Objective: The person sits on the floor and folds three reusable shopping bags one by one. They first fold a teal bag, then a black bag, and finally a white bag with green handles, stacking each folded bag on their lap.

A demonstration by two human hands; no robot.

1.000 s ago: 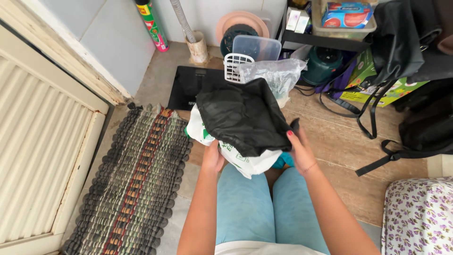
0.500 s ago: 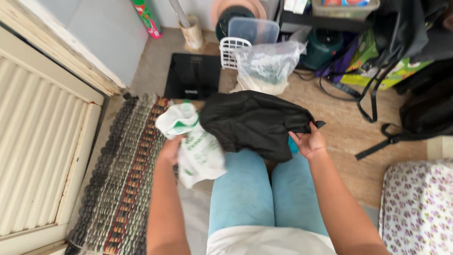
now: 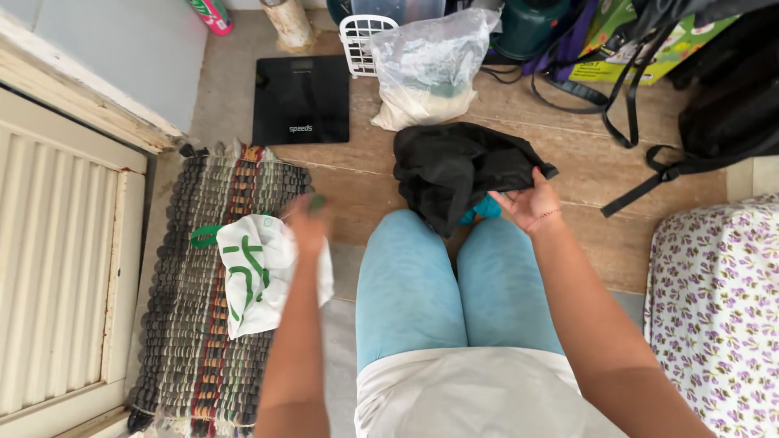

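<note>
The right hand [image 3: 531,203] is clamped on one edge of the black cloth bag [image 3: 458,166], with the thumb on top of the fabric and the fingers beneath it. The black cloth bag hangs crumpled from this hand, just beyond the knees of the light blue trousers [image 3: 438,284], and its lower folds drape toward the wooden floor [image 3: 568,243]. A small patch of teal fabric [image 3: 485,209] shows beneath the black cloth bag, just beside the right hand.

The left hand [image 3: 308,227] is blurred by motion. Whether its fingers are spread or closed cannot be told. It is positioned over the upper right edge of the white plastic bag with green print [image 3: 260,276], but contact between the two cannot be confirmed. The white plastic bag lies on the woven rug [image 3: 203,341], to the left of the black cloth bag and well apart from it.

Beyond the black cloth bag, a clear plastic bag [image 3: 426,69] with pale contents stands on the wooden floor. A black bathroom scale [image 3: 302,101] lies flat to the left of the black cloth bag and farther from the person. A white plastic basket [image 3: 357,40] stands between the scale and the clear plastic bag.
</note>
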